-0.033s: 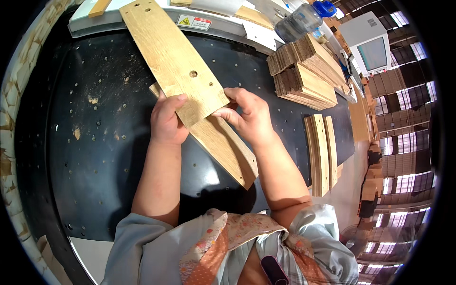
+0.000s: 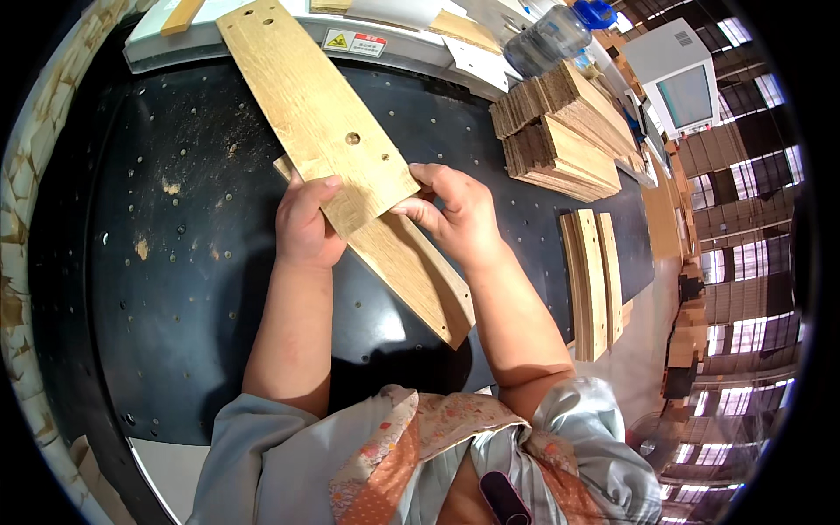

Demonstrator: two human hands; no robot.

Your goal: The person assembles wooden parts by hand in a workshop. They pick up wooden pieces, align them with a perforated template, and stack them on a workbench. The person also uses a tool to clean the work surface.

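Virtually nothing moved: left hand [image 2: 308, 223] and right hand [image 2: 459, 210] grip one board [image 2: 317, 109] (one curved piece [image 2: 416, 280] beneath).

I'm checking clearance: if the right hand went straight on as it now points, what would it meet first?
The right hand would likely meet the upper board first: it seems to touch that board's right corner.

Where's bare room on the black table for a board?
Widest: the black table left of the left hand, below the white beam, though wood dust lies there. Narrower: between the right hand and the wooden strips. Crowded: the middle, under the held boards, and the upper right, with stacked boards and a jug.
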